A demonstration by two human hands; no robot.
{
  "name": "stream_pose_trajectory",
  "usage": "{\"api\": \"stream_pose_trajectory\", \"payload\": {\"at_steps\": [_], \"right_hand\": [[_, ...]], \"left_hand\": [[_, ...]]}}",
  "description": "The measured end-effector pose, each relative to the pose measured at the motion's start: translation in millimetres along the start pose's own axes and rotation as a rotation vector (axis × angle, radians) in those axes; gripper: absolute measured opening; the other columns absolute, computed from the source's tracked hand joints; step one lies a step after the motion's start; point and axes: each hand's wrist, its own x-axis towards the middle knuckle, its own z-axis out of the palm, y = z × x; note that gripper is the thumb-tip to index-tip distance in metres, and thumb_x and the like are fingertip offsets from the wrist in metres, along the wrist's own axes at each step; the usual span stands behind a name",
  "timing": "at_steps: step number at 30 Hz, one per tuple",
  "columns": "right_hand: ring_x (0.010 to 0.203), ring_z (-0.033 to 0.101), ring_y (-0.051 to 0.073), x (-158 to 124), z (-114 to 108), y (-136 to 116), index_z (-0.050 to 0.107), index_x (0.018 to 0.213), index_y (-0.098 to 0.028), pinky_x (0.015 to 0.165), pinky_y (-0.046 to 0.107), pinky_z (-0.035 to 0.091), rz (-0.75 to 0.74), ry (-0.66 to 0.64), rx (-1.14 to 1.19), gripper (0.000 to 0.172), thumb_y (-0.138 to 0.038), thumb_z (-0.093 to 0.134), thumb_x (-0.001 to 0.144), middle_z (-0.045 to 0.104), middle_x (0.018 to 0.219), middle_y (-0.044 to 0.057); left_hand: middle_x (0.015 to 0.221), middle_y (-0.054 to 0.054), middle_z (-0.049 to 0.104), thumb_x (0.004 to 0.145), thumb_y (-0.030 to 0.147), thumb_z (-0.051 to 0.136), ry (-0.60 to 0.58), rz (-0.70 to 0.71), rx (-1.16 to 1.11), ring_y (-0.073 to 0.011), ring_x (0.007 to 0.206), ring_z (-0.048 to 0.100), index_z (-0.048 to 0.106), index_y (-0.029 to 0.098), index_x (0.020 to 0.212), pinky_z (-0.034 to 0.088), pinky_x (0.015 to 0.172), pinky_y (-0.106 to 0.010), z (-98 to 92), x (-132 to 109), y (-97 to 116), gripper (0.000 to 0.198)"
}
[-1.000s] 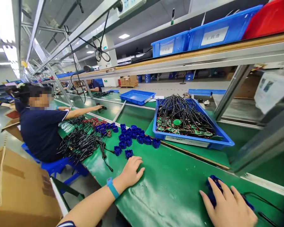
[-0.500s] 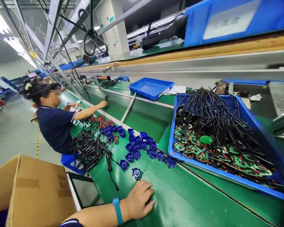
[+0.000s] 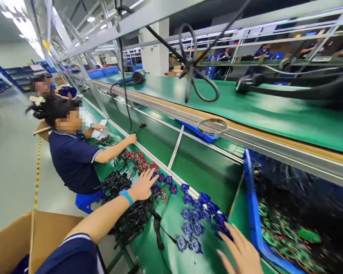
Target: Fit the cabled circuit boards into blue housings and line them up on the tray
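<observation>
My left hand (image 3: 144,185), a blue band at its wrist, reaches out over the bench with its fingers extended. Beneath and beside it lie bundled black cables (image 3: 118,182) and red-and-copper wound coils (image 3: 140,159), some seated in blue rings. At the lower right my right hand (image 3: 242,251) has its fingers apart and nothing visible in them. Its fingertips are close to the nearest of several blue plastic housings (image 3: 188,229), grouped on the green bench top (image 3: 171,262); whether they touch cannot be told.
A blue bin (image 3: 249,213) with green circuit boards (image 3: 308,235) and black cables stands right. A shelf edge (image 3: 274,142) crosses above it. To the left, a seated co-worker (image 3: 71,160) extends an arm over the bench. An open cardboard box (image 3: 54,232) is at lower left.
My left hand has moved from the bench's near part forward and left over the cables and coils. My right hand has entered at lower right. The view has turned and shifted.
</observation>
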Motion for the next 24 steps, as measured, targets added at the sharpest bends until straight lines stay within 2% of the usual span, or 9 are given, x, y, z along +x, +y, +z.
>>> {"api": "stream_pose_trajectory", "payload": {"at_steps": [2,4,7,10,12,16,20,22,24], "right_hand": [[0.144,0.037,0.035,68,29,-30,0.059,0.137,-0.028,0.111,0.053,0.04,-0.073,-0.075,-0.005,0.045,-0.037,0.053,0.093,0.042,0.156,0.01],[0.147,0.031,0.036,131,58,-59,0.051,0.146,-0.029,0.114,0.055,0.035,-0.118,-0.165,-0.03,0.057,-0.023,0.053,0.089,0.035,0.161,0.011],[0.15,0.022,0.039,206,98,-89,0.036,0.155,-0.032,0.116,0.057,0.027,-0.132,-0.337,-0.118,0.087,-0.004,0.054,0.075,0.021,0.166,0.012],[0.152,0.016,0.041,251,126,-102,0.022,0.159,-0.034,0.114,0.06,0.028,-0.126,-0.47,-0.155,0.103,0.002,0.054,0.068,0.011,0.168,0.014],[0.151,0.016,0.041,266,135,-105,0.02,0.159,-0.036,0.111,0.06,0.032,-0.148,-0.55,-0.144,0.105,0.004,0.054,0.068,0.01,0.168,0.014],[0.147,0.026,0.042,274,140,-112,0.031,0.157,-0.03,0.108,0.058,0.038,-0.166,-0.604,-0.149,0.095,0.003,0.056,0.071,0.026,0.163,0.018],[0.136,0.041,0.044,267,145,-119,0.047,0.148,-0.023,0.096,0.055,0.05,0.005,-0.538,-0.179,0.069,-0.004,0.054,0.082,0.037,0.155,0.023],[0.127,0.052,0.042,262,148,-120,0.05,0.145,-0.024,0.085,0.05,0.056,0.095,-0.528,-0.213,0.059,-0.006,0.046,0.088,0.035,0.156,0.024],[0.114,0.062,0.036,258,151,-119,0.048,0.144,-0.024,0.076,0.044,0.059,0.141,-0.544,-0.249,0.057,-0.006,0.039,0.092,0.03,0.158,0.025]], "left_hand": [[0.168,-0.019,0.01,0.061,0.02,0.079,-0.192,0.053,0.084,-0.0486,0.151,0.012,0.027,0.024,0.156,0.02,0.116,-0.071,3.4,8,-33,0.108],[0.169,-0.018,0.007,0.058,0.034,0.086,-0.326,0.107,0.128,-0.0491,0.151,0.012,0.018,0.027,0.159,0.02,0.115,-0.071,18.6,13,-48,0.122],[0.169,-0.017,0.007,0.069,0.051,0.081,-0.33,0.113,0.167,-0.0451,0.149,0.022,0.009,0.026,0.16,0.027,0.114,-0.065,45.8,15,-53,0.119],[0.168,-0.018,0.013,0.081,0.055,0.071,-0.259,0.121,0.236,-0.0398,0.14,0.037,0.017,0.023,0.159,0.034,0.111,-0.059,60.8,11,-54,0.101],[0.165,-0.019,0.022,0.088,0.053,0.064,-0.228,0.138,0.285,-0.0355,0.131,0.046,0.026,0.021,0.156,0.037,0.107,-0.055,63.2,8,-56,0.084],[0.157,-0.02,0.037,0.09,0.05,0.062,-0.233,0.166,0.339,-0.0325,0.119,0.053,0.04,0.021,0.148,0.04,0.101,-0.052,60.9,14,-63,0.068],[0.153,-0.02,0.039,0.087,0.052,0.066,-0.283,0.145,0.311,-0.0335,0.115,0.055,0.045,0.026,0.143,0.042,0.094,-0.048,59.3,29,-65,0.066],[0.155,-0.021,0.037,0.085,0.049,0.07,-0.301,0.121,0.293,-0.0348,0.116,0.055,0.044,0.029,0.143,0.042,0.093,-0.049,59.9,32,-65,0.067],[0.154,-0.022,0.037,0.083,0.046,0.073,-0.306,0.124,0.278,-0.0356,0.116,0.055,0.044,0.03,0.143,0.041,0.093,-0.049,61.4,32,-64,0.068]]}}
